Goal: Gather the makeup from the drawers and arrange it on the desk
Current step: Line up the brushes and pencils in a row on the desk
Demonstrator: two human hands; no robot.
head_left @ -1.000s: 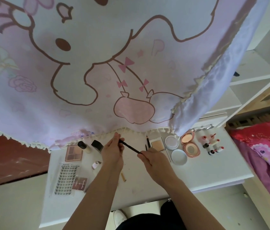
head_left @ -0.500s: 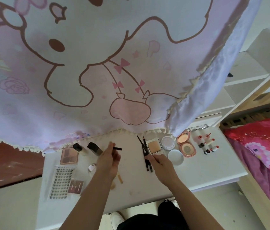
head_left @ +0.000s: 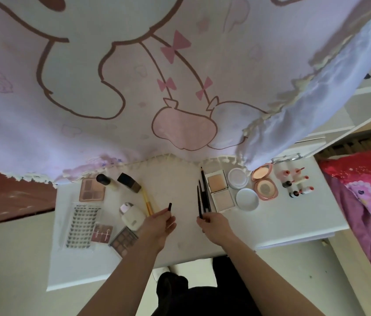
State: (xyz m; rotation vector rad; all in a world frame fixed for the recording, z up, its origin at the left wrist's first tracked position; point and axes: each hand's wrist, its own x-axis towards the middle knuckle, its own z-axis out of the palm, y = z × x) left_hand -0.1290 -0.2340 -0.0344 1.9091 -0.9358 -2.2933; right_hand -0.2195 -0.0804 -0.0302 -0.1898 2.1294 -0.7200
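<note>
The left hand [head_left: 159,221] is pinching a small black cap [head_left: 170,206] between thumb and fingertips and holding it upright just above the desk [head_left: 294,220]. The right hand [head_left: 214,224] is closing its fingertips on the lower end of a thin black pencil [head_left: 199,199]. A second ago both hands were holding that pencil between them, cap on. Now the cap is sitting alone in the left hand, and the pencil is lying at twelve o'clock from the right hand, touching the left side of the other pencils [head_left: 206,192].

So the pencil is joining its group uncapped, or the person is testing it. Either way the cap is probably still waiting to go back on before this piece counts as arranged.

At one o'clock from the right hand, two square powders [head_left: 217,190], a round jar [head_left: 238,177], its lid [head_left: 247,199] and a pink compact [head_left: 264,183] are sitting in a row, with small red-capped bottles [head_left: 296,181] further out at two o'clock. At ten o'clock from the left hand, a yellow brush [head_left: 146,201], two dark-capped bottles [head_left: 129,182] and an eyeshadow palette [head_left: 92,189] are lying. A lash sheet [head_left: 82,224] and two small palettes [head_left: 123,240] are lying at nine o'clock. Most of the makeup already seems to be out on the desk and grouped by kind.
</note>
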